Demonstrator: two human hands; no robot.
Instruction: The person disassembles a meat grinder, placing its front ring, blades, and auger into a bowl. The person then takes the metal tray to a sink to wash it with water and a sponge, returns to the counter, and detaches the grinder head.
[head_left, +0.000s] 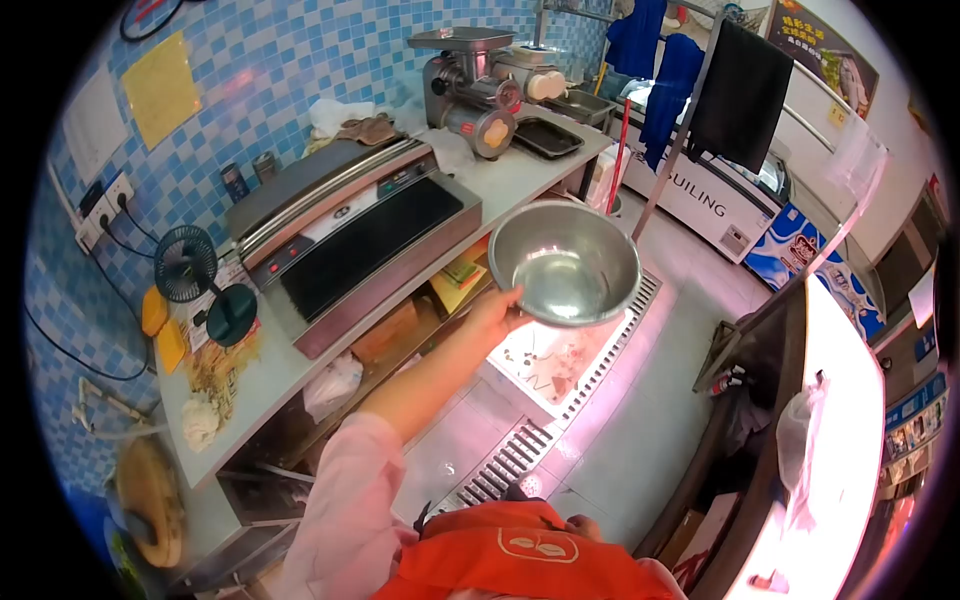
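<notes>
My left hand [493,315] grips the left rim of a round metal bowl [565,270], its thumb over the edge. The bowl is held out in front, tilted towards me, and shows only shine and reflections inside. A pink sleeve covers the upper part of my left arm. Below the bowl stands a white tray [548,385] with reddish stains and dark bits in it. Beside the red apron [490,550], a small patch of skin, seemingly my right hand [583,527], shows at the bottom; its fingers are mostly hidden.
A vacuum sealer [370,240], a meat grinder [470,95], a dark tray [547,138] and a small green fan [232,312] stand on the left counter [290,380]. A floor drain [505,460] runs below. On the right is a bright counter [840,400]; a freezer [700,205] stands behind.
</notes>
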